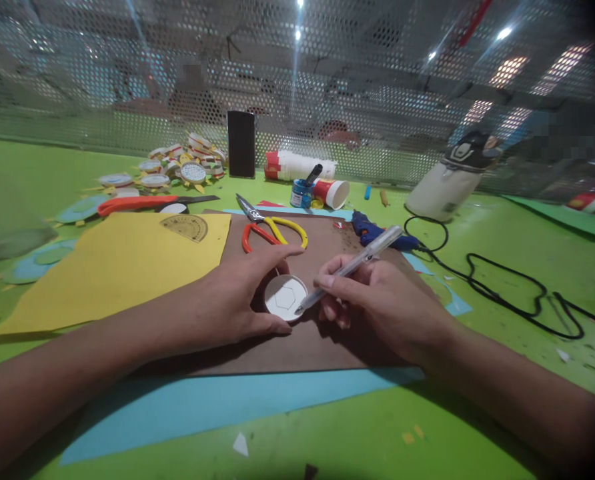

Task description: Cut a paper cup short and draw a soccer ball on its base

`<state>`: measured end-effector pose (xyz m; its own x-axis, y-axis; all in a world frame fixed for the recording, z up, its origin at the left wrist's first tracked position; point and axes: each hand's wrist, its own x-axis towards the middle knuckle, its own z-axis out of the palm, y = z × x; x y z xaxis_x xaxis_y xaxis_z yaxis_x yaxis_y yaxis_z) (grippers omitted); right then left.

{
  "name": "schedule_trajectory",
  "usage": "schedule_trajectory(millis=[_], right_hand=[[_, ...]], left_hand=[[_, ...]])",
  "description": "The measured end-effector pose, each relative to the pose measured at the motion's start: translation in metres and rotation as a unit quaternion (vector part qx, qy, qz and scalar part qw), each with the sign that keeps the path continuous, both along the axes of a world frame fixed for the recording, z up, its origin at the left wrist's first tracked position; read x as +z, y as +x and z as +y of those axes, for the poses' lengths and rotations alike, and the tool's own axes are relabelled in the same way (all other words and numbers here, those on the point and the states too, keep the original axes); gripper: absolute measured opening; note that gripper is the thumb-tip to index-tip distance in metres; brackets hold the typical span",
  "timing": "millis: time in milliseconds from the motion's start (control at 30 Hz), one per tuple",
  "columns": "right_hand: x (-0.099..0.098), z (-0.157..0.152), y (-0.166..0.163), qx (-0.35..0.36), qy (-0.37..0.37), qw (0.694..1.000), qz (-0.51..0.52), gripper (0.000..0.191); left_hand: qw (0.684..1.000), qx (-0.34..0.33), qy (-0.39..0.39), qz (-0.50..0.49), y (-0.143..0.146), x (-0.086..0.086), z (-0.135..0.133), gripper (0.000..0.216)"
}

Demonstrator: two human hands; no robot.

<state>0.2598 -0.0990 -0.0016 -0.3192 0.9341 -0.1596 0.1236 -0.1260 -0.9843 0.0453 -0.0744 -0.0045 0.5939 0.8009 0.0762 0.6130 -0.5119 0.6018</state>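
Note:
My left hand (237, 293) curls round a small white round cup base (285, 297) that stands on a brown paper sheet (297, 347); thumb and forefinger hold its rim. A hexagon outline shows on the white disc. My right hand (377, 300) grips a clear white pen (350, 267), its tip touching the disc's right edge against the brown sheet. Red-and-yellow scissors (272, 230) lie just beyond my left fingers.
A yellow sheet (117, 273) with a protractor (185, 227) lies left, a blue sheet (187, 407) under the brown one. A blue glue gun (377, 235) and black cable (507, 293) lie right. Paper cups (302, 167), a phone (241, 143), an orange cutter (142, 203) and cup crafts (177, 170) sit behind.

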Motion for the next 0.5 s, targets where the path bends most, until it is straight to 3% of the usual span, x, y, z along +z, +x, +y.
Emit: schedule_trajectory(millis=[500], right_hand=[[0.0007, -0.0007, 0.0013, 0.000, 0.001, 1.000, -0.004, 0.021]], left_hand=[[1.000, -0.005, -0.006, -0.015, -0.0002, -0.0012, 0.0004, 0.083]])
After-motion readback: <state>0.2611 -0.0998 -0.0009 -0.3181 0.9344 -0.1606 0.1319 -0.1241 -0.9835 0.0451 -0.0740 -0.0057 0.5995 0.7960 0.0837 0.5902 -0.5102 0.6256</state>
